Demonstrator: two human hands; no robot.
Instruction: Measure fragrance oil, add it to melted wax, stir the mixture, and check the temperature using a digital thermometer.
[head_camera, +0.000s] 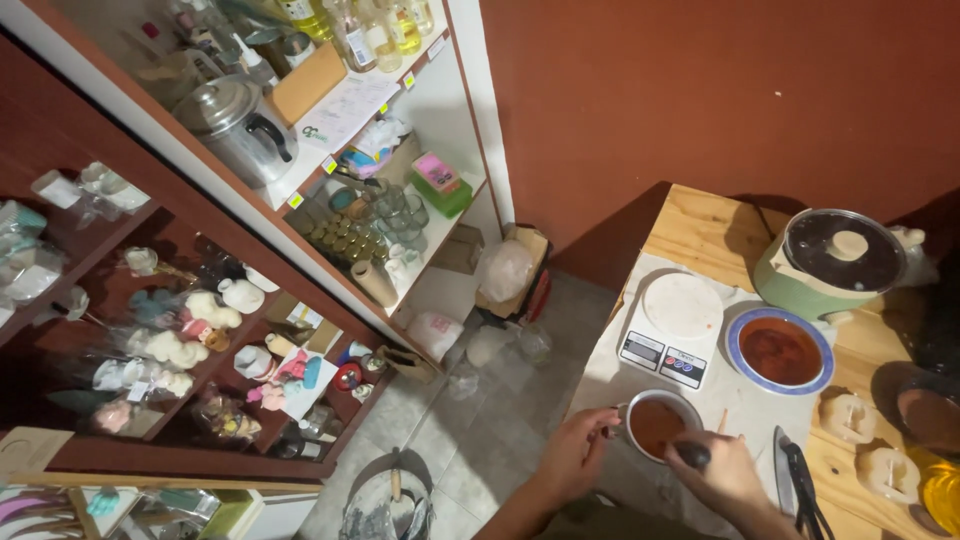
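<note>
We note the left hand (572, 452) clamped on the handle of the metal cup (659, 424) near the table's (700, 225) front edge, the right hand (722, 472) closed on a dark-handled stirrer (692, 455); vigorous stirring could slop brown liquid onto the scale (672, 330).

Likely a home craft workshop; shelves (300, 190) of figurines, kitchen scale (670, 330).

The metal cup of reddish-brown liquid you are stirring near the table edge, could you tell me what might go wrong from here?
1. The metal cup stands close to the table's front edge; a hard stir could tip it to the floor.
2. It looks fairly full, so the right hand's stirring could slop liquid onto the white sheet and the nearby digital scale.
3. The dark tongs lie right beside that hand; an elbow could knock them.
</note>
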